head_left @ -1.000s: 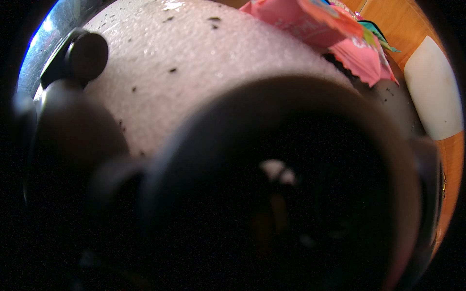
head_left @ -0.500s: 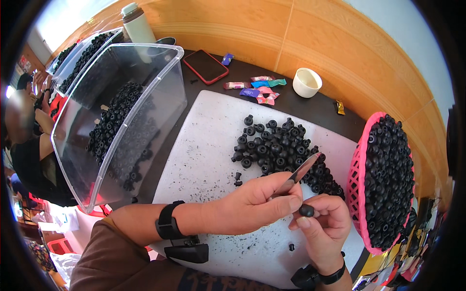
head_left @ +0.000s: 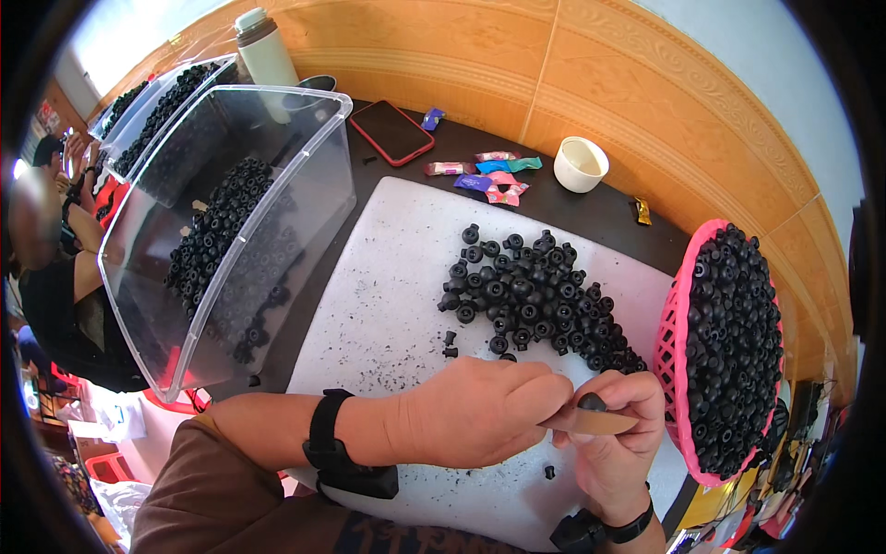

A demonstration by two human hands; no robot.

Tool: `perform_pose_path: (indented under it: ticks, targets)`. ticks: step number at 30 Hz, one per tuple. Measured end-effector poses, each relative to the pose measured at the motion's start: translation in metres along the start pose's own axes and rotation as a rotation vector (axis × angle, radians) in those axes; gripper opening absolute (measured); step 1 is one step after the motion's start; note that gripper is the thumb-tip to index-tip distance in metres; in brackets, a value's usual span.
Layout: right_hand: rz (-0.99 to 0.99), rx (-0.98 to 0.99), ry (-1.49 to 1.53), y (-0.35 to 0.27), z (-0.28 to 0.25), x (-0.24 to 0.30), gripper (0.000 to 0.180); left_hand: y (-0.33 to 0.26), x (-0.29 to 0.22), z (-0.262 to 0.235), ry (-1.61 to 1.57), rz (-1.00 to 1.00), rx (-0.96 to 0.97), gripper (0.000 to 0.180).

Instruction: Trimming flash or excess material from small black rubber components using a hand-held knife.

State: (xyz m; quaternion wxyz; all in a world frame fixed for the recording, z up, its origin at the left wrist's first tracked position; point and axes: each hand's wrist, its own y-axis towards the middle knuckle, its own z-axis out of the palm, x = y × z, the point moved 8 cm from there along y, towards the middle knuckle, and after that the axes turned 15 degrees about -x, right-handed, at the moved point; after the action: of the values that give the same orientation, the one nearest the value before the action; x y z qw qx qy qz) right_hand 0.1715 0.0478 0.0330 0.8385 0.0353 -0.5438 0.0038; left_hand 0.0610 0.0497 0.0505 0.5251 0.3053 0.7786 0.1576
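Observation:
My left hand (head_left: pixel 484 411) is closed around a small knife, whose blade (head_left: pixel 604 422) reaches to the right. The blade lies across the near side of a small rounded black rubber-like part (head_left: pixel 592 402). My right hand (head_left: pixel 620 452) pinches that part between thumb and fingers, and the blade hides some of them. Beyond the hands, a pile of similar black parts (head_left: pixel 531 291) spreads over a white board (head_left: pixel 355 286). A few loose bits (head_left: pixel 449 344) rest left of the pile, and dark crumbs speckle the board.
At left stands a clear plastic bin (head_left: pixel 337 152) partly filled with black parts. A pink basket (head_left: pixel 671 369) heaped with them is at right. Along the wall are a phone (head_left: pixel 392 132), wrapped sweets (head_left: pixel 498 168), a white cup (head_left: pixel 581 164) and a bottle (head_left: pixel 268 55). A person (head_left: pixel 51 305) sits far left.
The knife has swung from pointing up and away to lying across the black part, as my left hand turned over. My right hand still pinches the part.

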Motion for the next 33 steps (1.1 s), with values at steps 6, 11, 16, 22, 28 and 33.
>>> perform_pose_path:
  ticks: [6,11,16,22,28,33]
  targets:
    - [0.027,0.018,0.029,-0.001,0.001,0.000,0.030,0.000,-0.001,-0.002,0.028,0.026,-0.033,0.018]
    - [0.017,0.030,0.012,0.000,0.001,-0.002,0.031,0.001,0.000,-0.004,0.059,0.036,-0.034,0.019]
    - [0.114,0.020,0.031,-0.001,0.004,-0.003,0.029,0.002,0.002,-0.004,0.085,0.042,-0.048,0.019]
    - [0.309,-0.058,0.251,-0.004,0.001,-0.013,0.015,0.001,0.000,-0.005,0.082,0.080,-0.052,0.018]
    - [0.523,-0.069,0.375,-0.003,0.003,-0.024,0.019,0.002,-0.001,-0.005,0.160,0.141,-0.070,0.018]
    - [0.551,-0.073,0.369,-0.005,0.001,-0.027,0.019,0.003,-0.002,-0.007,0.181,0.162,-0.061,0.021]
